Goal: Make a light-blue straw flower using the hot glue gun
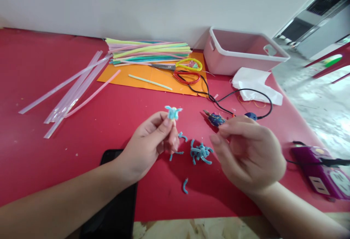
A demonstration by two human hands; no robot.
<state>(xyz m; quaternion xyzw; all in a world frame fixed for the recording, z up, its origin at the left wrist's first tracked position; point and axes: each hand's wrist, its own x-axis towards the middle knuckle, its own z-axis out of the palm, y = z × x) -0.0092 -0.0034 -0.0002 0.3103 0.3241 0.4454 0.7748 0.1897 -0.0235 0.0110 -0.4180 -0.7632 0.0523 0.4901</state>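
My left hand (153, 142) pinches a small light-blue fuzzy flower (173, 113) between thumb and fingers, its petals pointing up. My right hand (248, 155) is raised to the right, slightly blurred, its fingers curled and the thumb close to the index fingertip. Anything in that pinch is too small or hidden to make out. Behind it lies a hot glue gun (215, 119), dark blue and partly covered by the hand. Between the hands on the red table rests a pile of short blue pipe-cleaner pieces (201, 152). A single curved piece (185, 186) lies nearer me.
Pipe cleaners (150, 51) and scissors (188, 71) lie on an orange sheet (147, 75). Clear glue sticks (76, 89) are at left, a phone (117, 202) under my left forearm. A pink bin (246, 55), white paper (254, 82), black cable (257, 91) and purple power strip (322, 173) stand right.
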